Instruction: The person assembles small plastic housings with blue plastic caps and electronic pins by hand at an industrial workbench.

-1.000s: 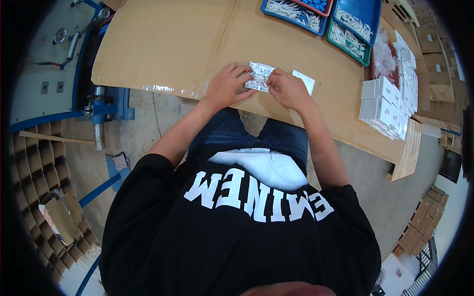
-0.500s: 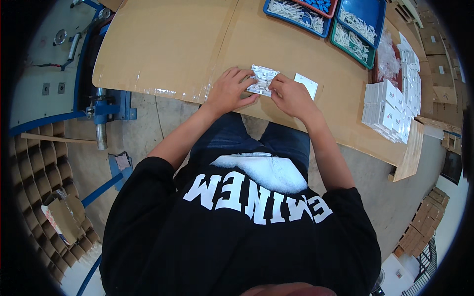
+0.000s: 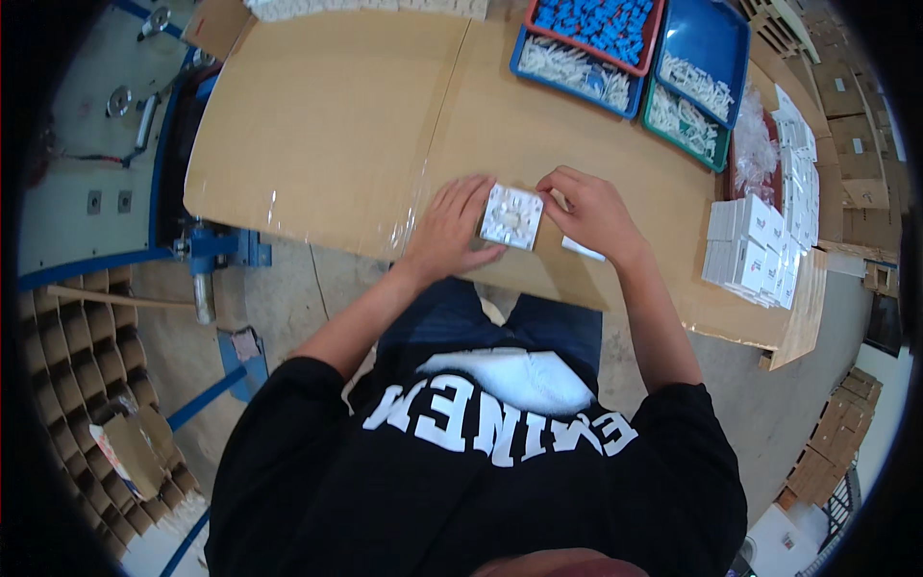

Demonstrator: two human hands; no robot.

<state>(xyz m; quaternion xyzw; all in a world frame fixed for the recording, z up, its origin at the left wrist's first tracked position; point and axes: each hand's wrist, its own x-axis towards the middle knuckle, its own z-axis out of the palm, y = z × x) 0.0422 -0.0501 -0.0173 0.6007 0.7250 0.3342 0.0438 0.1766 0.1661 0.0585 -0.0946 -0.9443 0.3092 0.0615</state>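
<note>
White plastic, square and flat, the small plate [image 3: 511,216] lies on the cardboard-covered counter [image 3: 327,125] near its front edge, straight ahead of the person. Its face shows raised ribs and a rounded centre; being square, it has no clear long axis, but it sits turned slightly, its corners pointing roughly to 1, 4, 7 and 10 o'clock.

Both hands flank it. At its 9 o'clock the left hand [image 3: 450,229] lies palm down, fingers spread and flat on the cardboard, fingertips touching the plate's left edge and thumb reaching under its lower left corner. At its 3 o'clock the right hand [image 3: 588,212] curls in, fingertips pressed at the plate's upper right corner; I cannot tell whether they pinch the edge or only rest against it. Neither hand is clearly nearer: the plate sits between them, touched from both sides.

Just beyond the right hand, at about 4 o'clock from the plate, a thin white slip [image 3: 583,249] lies flat. Farther out at 3 o'clock stand stacks of small white boxes [image 3: 755,250] by the counter's right end. At 12 to 1 o'clock, well apart, sit trays: a blue one with white parts [image 3: 577,69], a red one with blue parts [image 3: 598,21], and a green one with white parts [image 3: 685,120].
</note>
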